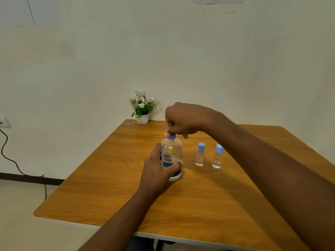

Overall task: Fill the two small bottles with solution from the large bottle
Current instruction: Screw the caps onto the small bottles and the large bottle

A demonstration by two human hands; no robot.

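Between left-hand fingers point(178, 164) stands the large bottle point(171, 156), right fingers point(169, 131) pinching its cap point(171, 137).

The left hand point(158, 168) covers part of the large bottle's point(171, 156) label; the small bottles' point(200, 154) label print is too small to read; the bench's point(199, 205) near right corner is cut off.

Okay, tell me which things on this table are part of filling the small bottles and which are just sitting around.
Part of the job:
large bottle, held by the left hand
its cap, under the right hand
two small bottles, capped

Just sitting around:
potted flowers
small wrapper near the pot
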